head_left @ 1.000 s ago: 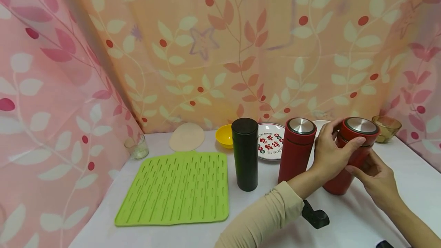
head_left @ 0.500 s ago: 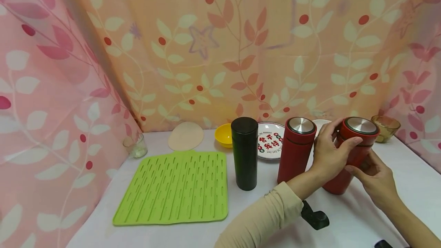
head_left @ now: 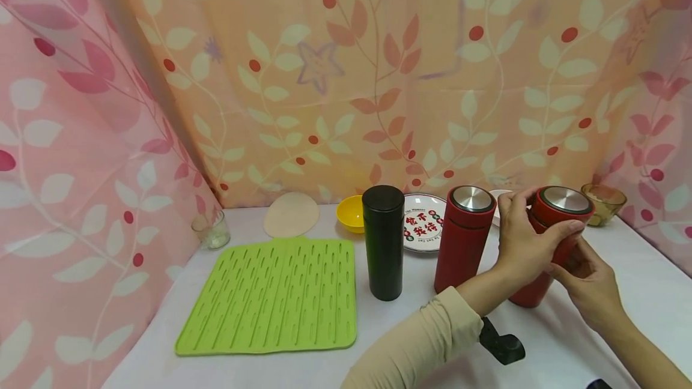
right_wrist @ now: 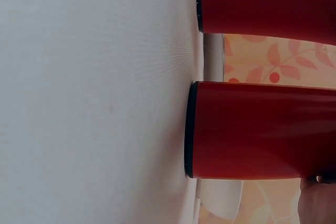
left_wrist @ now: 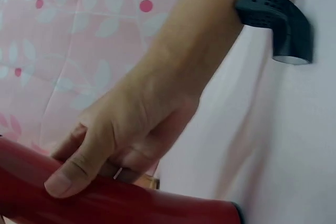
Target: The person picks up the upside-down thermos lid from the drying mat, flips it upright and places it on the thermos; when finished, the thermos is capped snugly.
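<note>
In the head view, a red thermos (head_left: pixel 532 294) with a steel-topped lid (head_left: pixel 566 200) stands on the table at the right, leaning slightly. My left hand (head_left: pixel 527 248) grips its upper part from the left, thumb across the near side below the lid. Lower down, my right hand (head_left: pixel 591 287) holds the same thermos from the right; the left wrist view shows that hand's thumb (left_wrist: pixel 79 174) against the red body. Most right-hand fingers are hidden. A second red thermos (head_left: pixel 465 245) stands to the left, behind my forearm. Farther left is a black thermos (head_left: pixel 384 251), upright.
A green ridged mat (head_left: pixel 270 299) lies at the left. Along the back are a glass (head_left: pixel 213 233), a beige round piece (head_left: pixel 292 215), a yellow bowl (head_left: pixel 351 215), a plate with red characters (head_left: pixel 424 221) and an amber bowl (head_left: pixel 605 203). A floral curtain (head_left: pixel 346 131) hangs behind.
My left hand and forearm have shifted slightly to the right, the thumb farther across the thermos. Both hands keep their hold, and the other thermoses stay in place.
</note>
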Demonstrator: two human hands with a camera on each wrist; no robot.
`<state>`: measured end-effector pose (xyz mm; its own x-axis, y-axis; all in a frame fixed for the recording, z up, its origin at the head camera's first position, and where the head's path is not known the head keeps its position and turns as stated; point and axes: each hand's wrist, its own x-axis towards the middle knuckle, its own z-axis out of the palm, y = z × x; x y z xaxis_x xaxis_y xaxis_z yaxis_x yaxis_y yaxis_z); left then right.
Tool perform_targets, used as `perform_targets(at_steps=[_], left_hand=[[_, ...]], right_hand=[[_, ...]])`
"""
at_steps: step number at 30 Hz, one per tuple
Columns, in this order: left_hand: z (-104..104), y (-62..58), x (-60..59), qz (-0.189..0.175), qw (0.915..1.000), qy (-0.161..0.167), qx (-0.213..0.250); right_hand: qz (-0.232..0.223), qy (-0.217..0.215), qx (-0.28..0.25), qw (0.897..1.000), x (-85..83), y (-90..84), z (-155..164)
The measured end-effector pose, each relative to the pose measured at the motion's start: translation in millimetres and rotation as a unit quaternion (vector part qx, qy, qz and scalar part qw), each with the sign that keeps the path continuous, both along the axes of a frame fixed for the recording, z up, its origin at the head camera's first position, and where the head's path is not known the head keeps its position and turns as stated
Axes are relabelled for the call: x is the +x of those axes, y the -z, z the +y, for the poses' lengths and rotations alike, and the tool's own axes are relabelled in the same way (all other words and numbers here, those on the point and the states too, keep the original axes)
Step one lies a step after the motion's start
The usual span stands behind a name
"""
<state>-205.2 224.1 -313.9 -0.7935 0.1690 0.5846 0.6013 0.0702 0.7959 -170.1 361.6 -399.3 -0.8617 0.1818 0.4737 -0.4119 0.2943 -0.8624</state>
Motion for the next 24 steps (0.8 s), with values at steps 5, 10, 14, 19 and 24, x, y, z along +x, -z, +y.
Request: perform_targets(at_steps=[5, 10, 14, 19, 24], left_hand=[[-5.5, 2.1, -5.6, 0.019, 0.9976, 0.066, 0.003], [-8.2, 1.9, -4.6, 0.01, 0.9976, 0.069, -0.009], [-2.7, 1.1, -1.4, -0.007, 0.9997, 0.022, 0.0], [-3.5, -0.8, -2.3, 0.001, 0.9998, 0.014, -0.014], [-11.1, 0.1, -5.4, 0.039, 0.9959, 0.044, -0.069]], right_hand=[[0.014, -0.022, -0.029, 0.999, 0.3, -1.4, -1.9], [-0.004, -0.004, 0.002, 1.0, 1.6, -1.6, -2.5], [-0.029, 0.043, 0.067, 0.996, 1.8, -0.5, -1.5], [-0.003, 0.012, 0.025, 1.0, -0.6, 0.0, -2.0], [0.025, -0.035, -0.044, 0.998, -0.6, 1.0, -2.9]])
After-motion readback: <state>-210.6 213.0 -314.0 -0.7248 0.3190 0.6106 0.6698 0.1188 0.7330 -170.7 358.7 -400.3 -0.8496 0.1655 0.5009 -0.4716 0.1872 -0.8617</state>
